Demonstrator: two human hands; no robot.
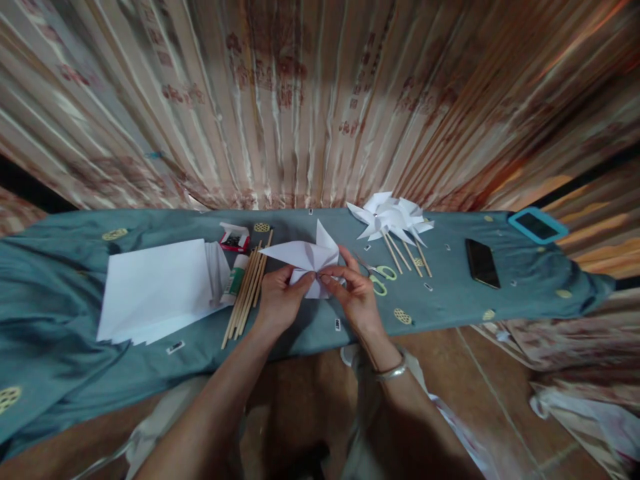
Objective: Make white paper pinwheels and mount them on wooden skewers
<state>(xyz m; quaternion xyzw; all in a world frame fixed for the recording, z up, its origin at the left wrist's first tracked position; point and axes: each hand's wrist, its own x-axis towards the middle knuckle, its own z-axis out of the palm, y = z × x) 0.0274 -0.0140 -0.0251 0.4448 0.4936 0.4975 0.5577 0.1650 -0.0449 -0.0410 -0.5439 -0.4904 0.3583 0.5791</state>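
A white paper pinwheel is held above the middle of the cloth-covered table, with no stick visible on it. My left hand grips its left lower part, thumb pressed near the centre. My right hand pinches at the centre from the right, fingertips close to the left thumb; whether a small pin is between them I cannot tell. Just left of my left hand lie several wooden sticks. Green-handled scissors rest to the right of my right hand.
A stack of white paper lies on the left, beside a glue stick and a small red-and-white box of dark bits. Finished pinwheels on sticks lie at the back right. Farther right are a dark phone and a blue-framed device.
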